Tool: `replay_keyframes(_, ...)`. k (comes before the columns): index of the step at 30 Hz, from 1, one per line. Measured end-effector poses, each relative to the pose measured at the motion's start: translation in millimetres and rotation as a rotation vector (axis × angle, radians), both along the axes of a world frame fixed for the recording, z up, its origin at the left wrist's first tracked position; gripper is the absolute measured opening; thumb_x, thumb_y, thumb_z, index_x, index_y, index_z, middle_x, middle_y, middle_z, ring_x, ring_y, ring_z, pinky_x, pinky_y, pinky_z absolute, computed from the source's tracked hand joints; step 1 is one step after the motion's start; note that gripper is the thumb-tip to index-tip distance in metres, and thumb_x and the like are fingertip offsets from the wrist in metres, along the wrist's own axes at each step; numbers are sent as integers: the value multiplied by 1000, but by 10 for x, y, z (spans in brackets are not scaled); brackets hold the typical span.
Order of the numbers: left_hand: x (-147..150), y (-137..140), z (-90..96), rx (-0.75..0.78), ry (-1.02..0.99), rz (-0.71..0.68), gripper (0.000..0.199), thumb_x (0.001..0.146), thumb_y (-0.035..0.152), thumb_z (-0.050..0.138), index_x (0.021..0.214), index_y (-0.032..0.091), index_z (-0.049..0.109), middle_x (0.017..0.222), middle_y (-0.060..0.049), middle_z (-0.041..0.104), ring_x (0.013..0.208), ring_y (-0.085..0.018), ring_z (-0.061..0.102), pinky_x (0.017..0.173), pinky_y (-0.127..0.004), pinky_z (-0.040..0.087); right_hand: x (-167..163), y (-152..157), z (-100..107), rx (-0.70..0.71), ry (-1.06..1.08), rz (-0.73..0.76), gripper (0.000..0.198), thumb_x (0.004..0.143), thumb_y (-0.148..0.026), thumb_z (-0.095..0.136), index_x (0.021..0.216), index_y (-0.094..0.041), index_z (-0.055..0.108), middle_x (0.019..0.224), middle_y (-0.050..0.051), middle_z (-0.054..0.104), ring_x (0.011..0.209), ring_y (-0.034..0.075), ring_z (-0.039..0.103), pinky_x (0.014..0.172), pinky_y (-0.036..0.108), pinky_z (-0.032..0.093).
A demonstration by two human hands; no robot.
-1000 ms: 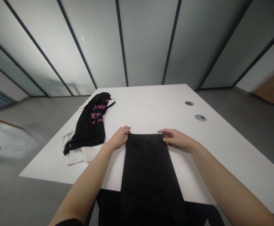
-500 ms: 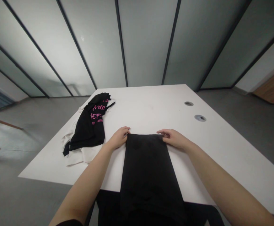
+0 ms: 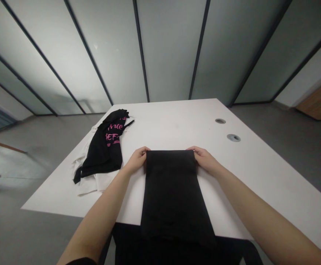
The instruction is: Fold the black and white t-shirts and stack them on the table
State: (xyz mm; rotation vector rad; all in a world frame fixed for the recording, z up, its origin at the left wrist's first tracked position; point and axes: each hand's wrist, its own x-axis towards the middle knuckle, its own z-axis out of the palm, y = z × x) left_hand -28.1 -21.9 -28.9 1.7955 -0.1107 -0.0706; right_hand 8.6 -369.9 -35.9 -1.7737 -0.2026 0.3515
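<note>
A black folded garment (image 3: 174,195) lies straight in front of me on the white table (image 3: 174,125), its near end at the table's front edge. What kind of garment it is, I cannot make out. At its far left corner my left hand (image 3: 138,159) pinches the fabric. My right hand (image 3: 204,159) grips the far right corner the same way. The far edge between both hands is stretched straight and looks slightly raised off the table.
On the left of the table lies a black garment with pink lettering (image 3: 105,147), on top of white cloth (image 3: 90,185). Two round cable grommets (image 3: 233,138) are set into the right side. Frosted glass panels (image 3: 171,51) stand behind the table.
Both hands have closed on the far corners of the black garment. Its far edge has come up and a little away from me. The pile on the left stays put.
</note>
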Motion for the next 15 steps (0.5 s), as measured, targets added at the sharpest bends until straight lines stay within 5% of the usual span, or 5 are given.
replay_keyframes(4, 0, -79, 13, -279, 138, 86, 28, 82, 43, 81, 93, 20, 69, 75, 1, 66, 67, -13, 63, 58, -22, 46, 31, 45, -57, 118, -20, -57, 32, 88, -42, 65, 114, -24, 72, 100, 5, 78, 91, 23, 71, 79, 34, 57)
replay_keyframes(8, 11, -109, 20, -416, 219, 152, 34, 84, 47, 76, 105, 21, 68, 82, -1, 69, 71, -15, 66, 63, -25, 52, 30, 79, -81, 94, 54, -91, 38, 98, -49, 52, 124, -25, 68, 104, 7, 78, 92, 24, 73, 73, 33, 57)
replay_keyframes(11, 17, -139, -9, -349, 216, 153, 44, 88, 54, 74, 117, 22, 64, 80, 0, 69, 66, -14, 65, 61, -25, 51, 11, 104, -66, 20, 54, -75, 47, 103, -54, 46, 137, -27, 63, 108, 9, 78, 93, 25, 75, 74, 35, 59)
replay_keyframes(15, 42, -162, -126, -178, 126, 127, 56, 80, 48, 86, 121, 22, 58, 75, 2, 70, 62, -15, 65, 57, -22, 46, 20, 126, -98, -119, -128, -62, 50, 95, -43, 65, 142, -25, 63, 117, 12, 77, 103, 27, 74, 93, 43, 59)
